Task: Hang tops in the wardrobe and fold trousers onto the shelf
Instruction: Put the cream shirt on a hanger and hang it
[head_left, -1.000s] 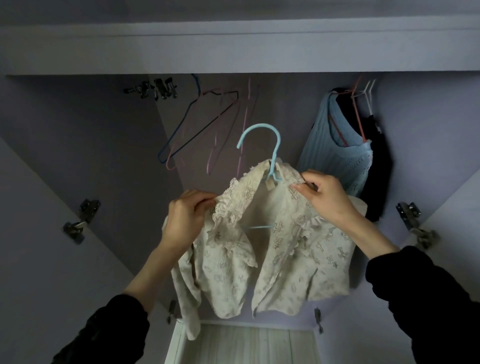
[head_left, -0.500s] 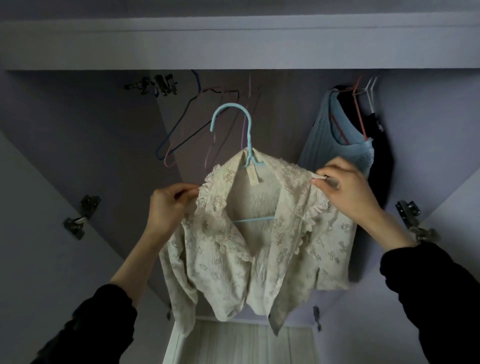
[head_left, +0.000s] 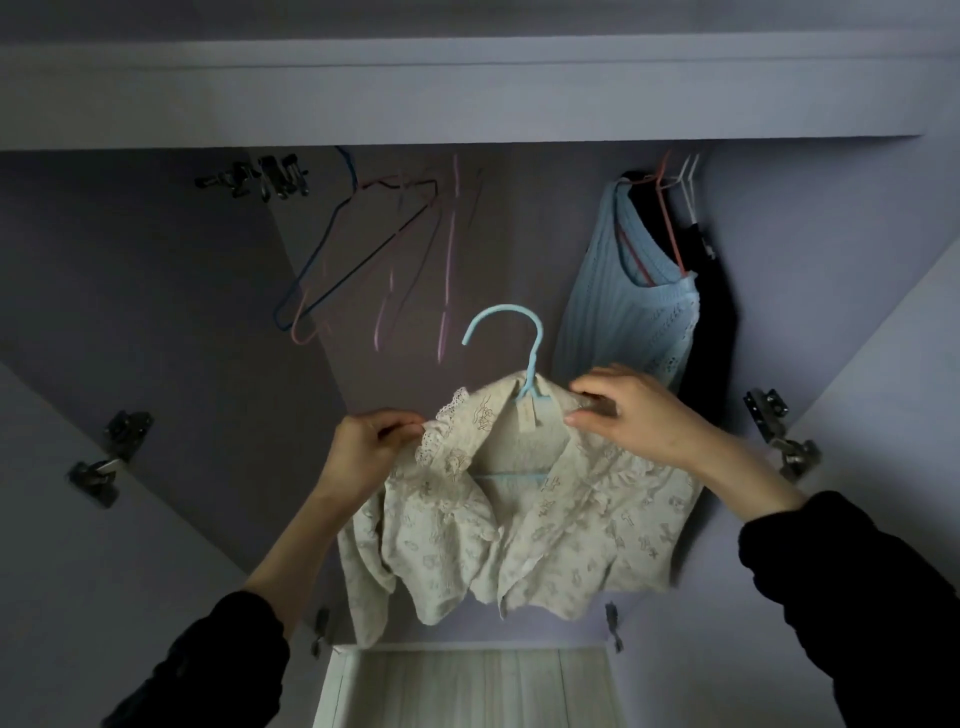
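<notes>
Before the open wardrobe, a cream lace blouse hangs on a light-blue hanger, held up below the rail. Left hand pinches its left collar edge; right hand grips the right shoulder. Beside them hang a blue knit top and empty wire hangers.

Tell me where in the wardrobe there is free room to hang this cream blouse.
The free patch lies between the empty wire hangers on the left and the light blue knit top on the right, above the blue hanger that carries the cream blouse. Far right is crowded: the knit top hangs against a dark garment.
</notes>
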